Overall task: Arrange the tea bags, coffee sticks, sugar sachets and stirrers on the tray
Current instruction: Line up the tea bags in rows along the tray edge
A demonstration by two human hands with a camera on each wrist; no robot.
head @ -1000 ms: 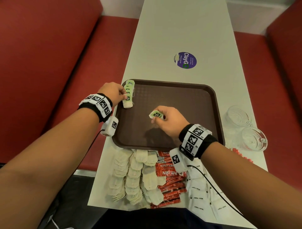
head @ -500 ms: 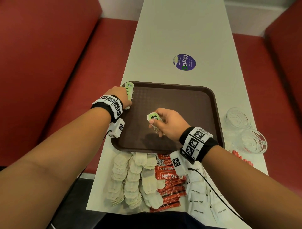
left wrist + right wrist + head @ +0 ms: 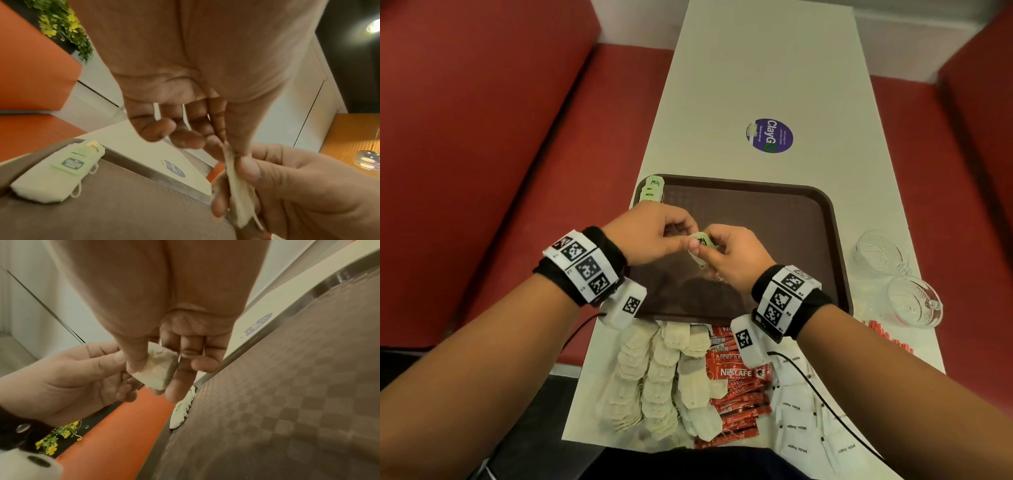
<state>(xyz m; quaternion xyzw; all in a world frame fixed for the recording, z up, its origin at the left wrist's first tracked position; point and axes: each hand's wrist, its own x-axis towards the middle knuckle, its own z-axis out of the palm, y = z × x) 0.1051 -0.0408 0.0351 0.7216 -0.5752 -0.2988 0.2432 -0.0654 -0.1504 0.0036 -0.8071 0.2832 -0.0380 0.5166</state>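
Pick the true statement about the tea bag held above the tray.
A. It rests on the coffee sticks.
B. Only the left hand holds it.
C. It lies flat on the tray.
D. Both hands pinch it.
D: the left hand and the right hand both pinch the tea bag above the tray.

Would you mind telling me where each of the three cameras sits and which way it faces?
Head: worn high, facing down at the tray; both forearms show, left hand and right hand meeting.
Left wrist: under the left palm, facing along the fingers.
Right wrist: under the right palm, likewise.
Shared: all three show the pinched tea bag and the stacked tea bags.
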